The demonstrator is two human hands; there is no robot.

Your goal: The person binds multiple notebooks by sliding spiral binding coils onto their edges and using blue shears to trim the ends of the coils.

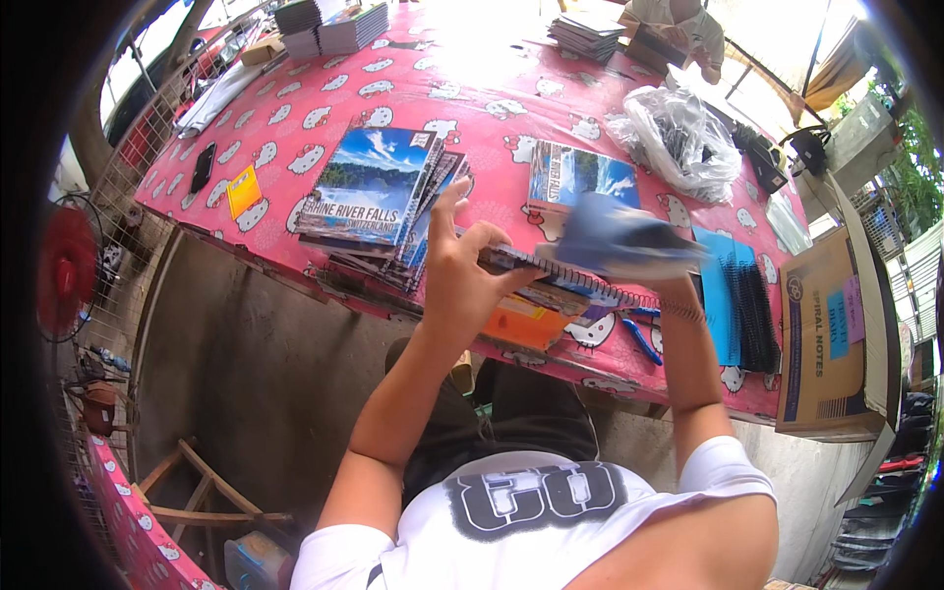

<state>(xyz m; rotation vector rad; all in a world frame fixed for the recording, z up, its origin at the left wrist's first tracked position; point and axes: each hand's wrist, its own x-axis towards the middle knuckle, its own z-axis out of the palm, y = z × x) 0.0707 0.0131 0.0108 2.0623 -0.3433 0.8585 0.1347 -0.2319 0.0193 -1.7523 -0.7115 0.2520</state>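
My left hand (460, 270) pinches the bound edge of a spiral notebook (575, 278) between thumb and fingers, one finger raised. A dark wire coil (634, 297) runs along that edge, and its loose end trails beside my right wrist. A blue-and-white cover (624, 236), smeared by motion, is lifted over my right hand (669, 283); the right fingers are hidden. Left of my left hand lies a stack of notebooks (374, 177) with waterfall covers. Beyond the lifted cover sits a smaller pile of similar notebooks (580, 175). Blue-handled pliers (642, 339) rest near my right forearm.
Black coils (752, 305) lie on a blue sheet (713, 285), beside a cardboard box (826, 344). A plastic bag (678, 147), phone (204, 167) and yellow pad (243, 192) are on the pink table (285, 162). Another person (683, 25) is at the far side.
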